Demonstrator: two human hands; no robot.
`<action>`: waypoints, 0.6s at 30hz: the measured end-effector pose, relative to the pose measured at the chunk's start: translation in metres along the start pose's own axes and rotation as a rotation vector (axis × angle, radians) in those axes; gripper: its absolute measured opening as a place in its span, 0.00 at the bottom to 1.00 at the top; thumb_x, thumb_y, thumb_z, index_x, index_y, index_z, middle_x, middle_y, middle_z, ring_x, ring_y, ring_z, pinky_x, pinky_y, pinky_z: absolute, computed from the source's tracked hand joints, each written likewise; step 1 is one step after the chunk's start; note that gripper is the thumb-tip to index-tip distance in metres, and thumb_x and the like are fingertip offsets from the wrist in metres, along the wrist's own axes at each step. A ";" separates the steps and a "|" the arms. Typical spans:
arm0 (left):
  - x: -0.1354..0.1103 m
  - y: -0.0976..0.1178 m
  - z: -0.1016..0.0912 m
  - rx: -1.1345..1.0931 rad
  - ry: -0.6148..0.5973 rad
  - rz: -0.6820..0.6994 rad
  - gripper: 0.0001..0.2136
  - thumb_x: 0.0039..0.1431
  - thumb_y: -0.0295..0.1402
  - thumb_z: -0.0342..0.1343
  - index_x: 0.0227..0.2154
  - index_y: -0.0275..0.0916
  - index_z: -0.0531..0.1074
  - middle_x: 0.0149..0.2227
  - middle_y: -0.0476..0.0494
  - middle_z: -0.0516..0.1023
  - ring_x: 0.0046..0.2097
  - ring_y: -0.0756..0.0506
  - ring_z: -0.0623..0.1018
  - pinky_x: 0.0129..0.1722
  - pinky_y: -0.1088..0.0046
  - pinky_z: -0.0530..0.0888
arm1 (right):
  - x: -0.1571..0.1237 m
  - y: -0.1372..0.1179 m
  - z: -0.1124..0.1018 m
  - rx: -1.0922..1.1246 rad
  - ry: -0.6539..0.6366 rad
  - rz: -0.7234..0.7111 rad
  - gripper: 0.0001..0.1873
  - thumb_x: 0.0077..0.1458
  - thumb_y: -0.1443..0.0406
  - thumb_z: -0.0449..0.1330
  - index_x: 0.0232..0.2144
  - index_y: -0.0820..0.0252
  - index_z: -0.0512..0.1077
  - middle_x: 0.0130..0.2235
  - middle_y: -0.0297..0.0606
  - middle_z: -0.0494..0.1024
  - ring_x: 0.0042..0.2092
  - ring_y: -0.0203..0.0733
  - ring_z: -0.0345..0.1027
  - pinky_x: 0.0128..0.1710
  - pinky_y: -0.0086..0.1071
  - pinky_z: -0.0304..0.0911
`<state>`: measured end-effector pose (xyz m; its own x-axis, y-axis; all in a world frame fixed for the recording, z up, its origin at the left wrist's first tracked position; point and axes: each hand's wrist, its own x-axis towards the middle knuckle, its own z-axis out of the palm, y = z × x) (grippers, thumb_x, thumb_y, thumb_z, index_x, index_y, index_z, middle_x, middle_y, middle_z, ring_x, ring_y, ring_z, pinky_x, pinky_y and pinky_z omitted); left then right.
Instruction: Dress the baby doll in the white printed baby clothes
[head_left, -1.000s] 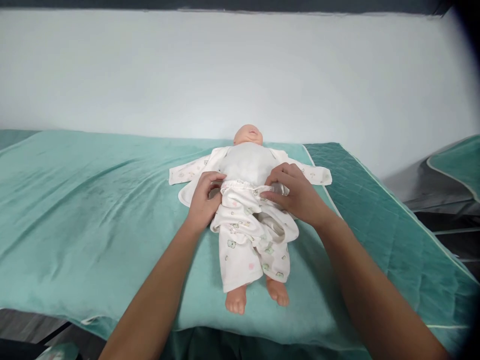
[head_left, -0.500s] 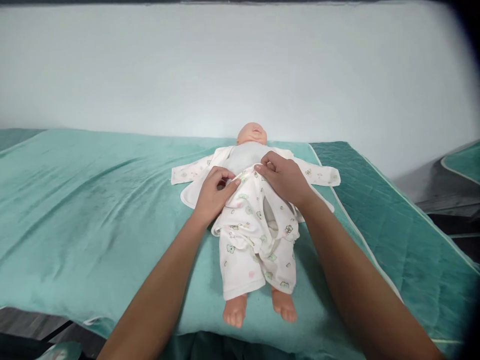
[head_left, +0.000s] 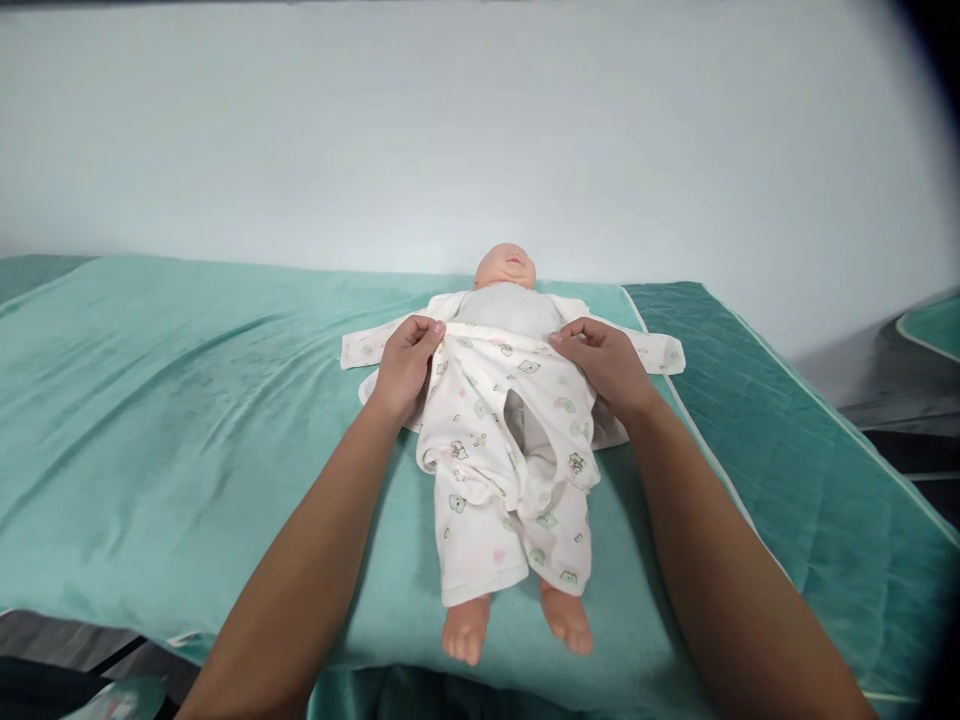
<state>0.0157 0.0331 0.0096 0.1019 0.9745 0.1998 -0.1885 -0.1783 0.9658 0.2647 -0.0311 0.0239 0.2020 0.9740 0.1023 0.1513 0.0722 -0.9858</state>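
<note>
A baby doll (head_left: pixel 507 266) lies on its back, its feet toward me and its grey torso partly bare. White printed baby pants (head_left: pixel 480 400) cover its legs, with an open split at the crotch. My left hand (head_left: pixel 409 362) pinches the left end of the waistband, and my right hand (head_left: pixel 604 362) pinches it toward the right. Between them the waistband is stretched across the doll's belly. A white printed baby shirt (head_left: pixel 660 352) is spread open under the doll, its sleeves out to both sides. Both doll feet stick out of the pant legs.
A smooth light-green cover (head_left: pixel 187 430) lies beneath the doll. To the right is a darker quilted green cover (head_left: pixel 810 480) with pale piping. A plain pale wall (head_left: pixel 450 130) rises behind. Dark floor (head_left: pixel 45 640) shows at the lower left.
My left hand has moved left and up, my right hand right and slightly down. The waistband, bunched before, is now pulled wide and straight across the belly.
</note>
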 end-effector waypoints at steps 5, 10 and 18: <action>-0.007 0.000 -0.005 0.166 -0.078 -0.058 0.11 0.56 0.42 0.60 0.30 0.40 0.70 0.29 0.51 0.69 0.31 0.51 0.67 0.33 0.75 0.65 | 0.007 0.017 -0.003 0.215 0.011 0.030 0.16 0.45 0.54 0.71 0.26 0.56 0.71 0.23 0.28 0.68 0.25 0.33 0.57 0.25 0.29 0.52; -0.013 0.006 -0.014 0.462 -0.206 -0.057 0.12 0.60 0.45 0.56 0.33 0.40 0.70 0.30 0.51 0.70 0.32 0.50 0.67 0.31 0.75 0.63 | -0.002 0.018 -0.016 0.207 -0.140 0.020 0.13 0.48 0.56 0.71 0.31 0.55 0.73 0.24 0.28 0.67 0.26 0.32 0.57 0.26 0.28 0.53; -0.012 0.006 -0.021 0.308 -0.317 -0.224 0.09 0.60 0.41 0.55 0.35 0.40 0.67 0.33 0.49 0.72 0.30 0.50 0.70 0.30 0.74 0.65 | -0.017 0.014 -0.035 0.180 -0.325 0.010 0.15 0.49 0.59 0.71 0.41 0.52 0.76 0.34 0.32 0.73 0.35 0.36 0.66 0.37 0.31 0.63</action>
<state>-0.0071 0.0231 0.0098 0.4080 0.9127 -0.0241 0.1646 -0.0476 0.9852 0.2977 -0.0538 0.0129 -0.1195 0.9901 0.0740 -0.0273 0.0712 -0.9971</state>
